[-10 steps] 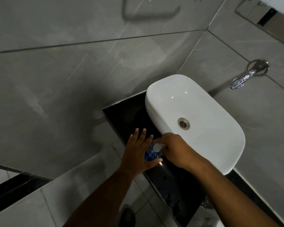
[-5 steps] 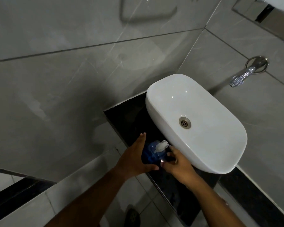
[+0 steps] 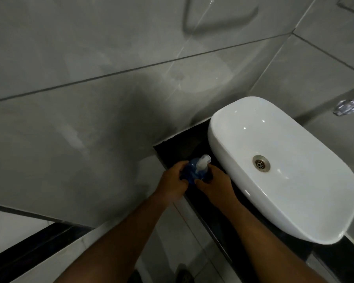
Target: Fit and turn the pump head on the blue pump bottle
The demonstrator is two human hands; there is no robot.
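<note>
The blue pump bottle point(image 3: 190, 172) stands on the black counter point(image 3: 184, 148), just left of the white basin. Its white pump head point(image 3: 202, 164) sits on top, spout pointing up and right. My left hand point(image 3: 172, 184) wraps the bottle's left side. My right hand point(image 3: 215, 184) holds the bottle's right side low down, fingers curled under the pump head. The lower part of the bottle is hidden by both hands.
A white oval basin point(image 3: 274, 144) with a metal drain point(image 3: 261, 163) fills the counter's right side. A chrome wall tap point(image 3: 349, 105) juts out at far right. Grey tiled walls close in behind and to the left. The counter's front edge runs under my forearms.
My right hand has come off the pump head and dropped to the bottle's right side. My left hand has closed around the bottle. The camera has swung left.
</note>
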